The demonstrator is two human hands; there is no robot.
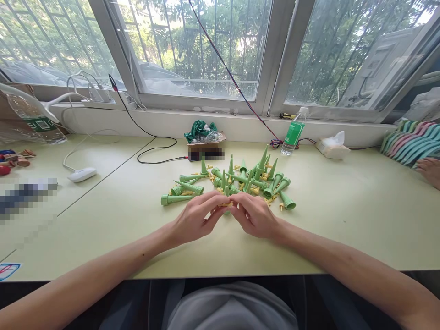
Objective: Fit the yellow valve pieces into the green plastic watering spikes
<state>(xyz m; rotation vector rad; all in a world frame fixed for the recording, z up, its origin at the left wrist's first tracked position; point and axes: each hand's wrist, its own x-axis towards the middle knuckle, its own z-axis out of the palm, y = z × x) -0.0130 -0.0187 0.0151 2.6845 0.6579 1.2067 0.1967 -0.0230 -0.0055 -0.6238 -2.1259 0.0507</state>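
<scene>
Several green plastic cones [176, 199] lie or stand in a heap on the pale green table [343, 215], with small yellow pieces [281, 207] scattered among them. My left hand [199, 215] and my right hand [256, 214] meet at the near edge of the heap. The fingertips of both are pinched together on a small yellow piece [226, 205]. Part of a green cone shows just below and behind the fingertips; whether it is touched is hidden.
Behind the heap sits a small box [206, 151] with green and clear plastic. A water bottle [294, 131] and a tissue box [332, 147] stand at the back right. A white mouse-shaped device [82, 174] is left. A person's hand [429, 170] shows at far right, near stacked hangers [409, 143].
</scene>
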